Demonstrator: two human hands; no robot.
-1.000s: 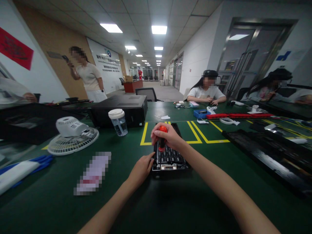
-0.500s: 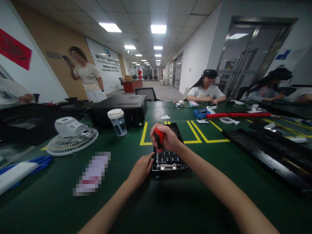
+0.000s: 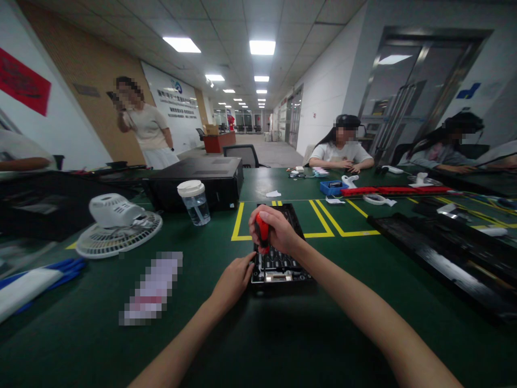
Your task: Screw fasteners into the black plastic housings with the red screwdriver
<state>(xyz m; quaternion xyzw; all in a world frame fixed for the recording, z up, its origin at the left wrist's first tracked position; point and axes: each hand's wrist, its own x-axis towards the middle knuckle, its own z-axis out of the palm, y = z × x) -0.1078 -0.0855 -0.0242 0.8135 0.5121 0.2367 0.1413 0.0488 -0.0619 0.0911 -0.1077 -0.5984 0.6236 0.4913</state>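
Observation:
My right hand (image 3: 277,229) is closed in a fist around the red and black handle of a screwdriver (image 3: 264,229). The handle stands nearly upright, and its lower end is over the left part of a black case (image 3: 283,264) with rows of silvery metal parts inside. I cannot make out the screwdriver's tip. My left hand (image 3: 238,275) holds the near left edge of the case, index finger and thumb against its side. Its other fingers are mostly hidden under the hand. The case lies flat on the green table (image 3: 226,345).
To the left are a white fan part (image 3: 117,221), a lidded cup (image 3: 195,202), a black computer case (image 3: 202,178) and a blurred pale item (image 3: 155,288). Long black panels (image 3: 436,258) lie right, beyond them a blue tray (image 3: 333,187). People sit or stand across the table.
Both hands, the screwdriver and the black case stay almost in place. In the background, the seated person at far right has lowered a hand, and the arm at far left has shifted.

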